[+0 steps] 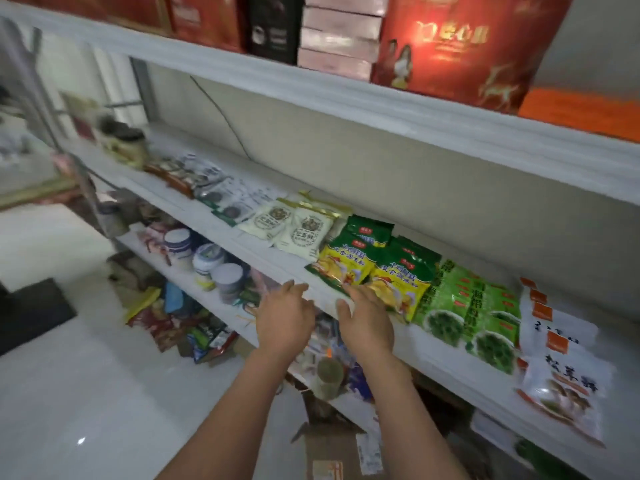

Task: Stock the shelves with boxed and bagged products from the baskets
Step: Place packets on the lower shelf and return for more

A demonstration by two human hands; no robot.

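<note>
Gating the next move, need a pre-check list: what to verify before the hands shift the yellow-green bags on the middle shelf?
1. Left hand empty: ok, fingers straight.
2. Right hand empty: ok, fingertips at the yellow-green bags.
3. Bags fully on middle shelf: not ok, front ones lie over its lip.
4. Room behind bags: ok, bare shelf there.
5. Basket in reach: cannot tell, none in view.
</note>
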